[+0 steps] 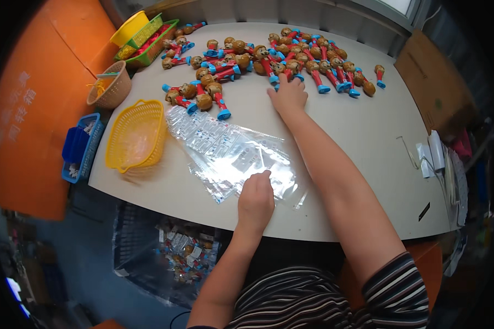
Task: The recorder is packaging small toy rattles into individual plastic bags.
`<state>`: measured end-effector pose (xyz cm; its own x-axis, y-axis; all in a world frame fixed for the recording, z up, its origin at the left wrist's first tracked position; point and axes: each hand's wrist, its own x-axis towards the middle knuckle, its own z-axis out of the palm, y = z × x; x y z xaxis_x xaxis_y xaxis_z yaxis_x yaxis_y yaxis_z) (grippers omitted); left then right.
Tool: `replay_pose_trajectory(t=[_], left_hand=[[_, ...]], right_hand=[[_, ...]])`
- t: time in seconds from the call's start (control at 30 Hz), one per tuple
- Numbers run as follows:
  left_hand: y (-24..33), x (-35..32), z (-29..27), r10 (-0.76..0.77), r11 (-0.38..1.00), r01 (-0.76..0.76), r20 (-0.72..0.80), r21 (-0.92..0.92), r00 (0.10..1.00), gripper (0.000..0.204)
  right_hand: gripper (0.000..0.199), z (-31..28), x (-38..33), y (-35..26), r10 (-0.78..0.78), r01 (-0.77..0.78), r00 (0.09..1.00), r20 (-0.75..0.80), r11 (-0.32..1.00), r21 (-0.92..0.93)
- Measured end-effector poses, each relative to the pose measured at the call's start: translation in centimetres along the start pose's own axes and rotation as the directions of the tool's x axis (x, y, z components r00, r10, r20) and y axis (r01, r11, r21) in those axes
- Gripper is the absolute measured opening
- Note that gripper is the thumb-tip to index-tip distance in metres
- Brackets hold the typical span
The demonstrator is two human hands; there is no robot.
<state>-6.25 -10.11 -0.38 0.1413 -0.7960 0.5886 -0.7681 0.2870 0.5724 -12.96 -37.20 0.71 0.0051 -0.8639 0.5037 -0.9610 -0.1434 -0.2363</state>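
Toward the far middle of the table, my right hand (289, 100) reaches to the near edge of a pile of toy figures (314, 68) with round brown heads, red stems and blue bases. Its fingers are apart, right up against the nearest figures; whether they touch one is hard to see. Closer to me, my left hand (256, 198) has its fingers curled in a pinch at the near edge of the clear plastic bags (225, 143). These bags lie flat and overlapping, with small print on them. A smaller group of figures (204, 102) lies behind the bags.
To the left stand a yellow basket (136, 134), a tan basket (121, 82), a blue basket (96, 143) and stacked yellow and green baskets (158, 50). A cardboard box (431, 82) stands at right. Below the table, a lined crate (130, 241) holds bagged figures.
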Motion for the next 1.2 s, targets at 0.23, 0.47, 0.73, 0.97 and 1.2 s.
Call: replay_pose_trajectory(t=[0.23,0.47,0.73,0.97,1.2], left_hand=[[0.1,-0.1,0.1,-0.038,0.999,0.039,-0.029,0.027,0.999,0.024],[-0.2,-0.3,-0.4,-0.402,0.862,0.384,0.016,-0.33,0.916,0.024],[1.0,0.0,-1.2,-0.421,0.814,0.388,0.022,-0.432,0.907,0.023],[0.2,1.0,-0.5,-0.198,0.973,0.204,0.066,-0.106,0.978,0.02],[0.9,1.9,-0.9,-0.3,0.885,0.352,0.204,-0.305,0.932,0.018]], right_hand=[[0.036,-4.2,-1.8,7.0,0.101,-0.361,0.907,0.408,0.685,0.633],[0.031,-19.7,-13.9,8.0,-0.428,-0.72,0.528,0.733,0.231,0.654],[0.023,-21.9,-17.8,8.2,-0.364,-0.31,0.703,0.611,0.617,0.723],[0.019,-24.8,-20.3,9.2,-0.249,-0.328,0.899,0.361,0.165,0.93],[0.02,-20.4,-23.0,8.9,-0.179,-0.695,0.694,0.697,0.088,0.714]])
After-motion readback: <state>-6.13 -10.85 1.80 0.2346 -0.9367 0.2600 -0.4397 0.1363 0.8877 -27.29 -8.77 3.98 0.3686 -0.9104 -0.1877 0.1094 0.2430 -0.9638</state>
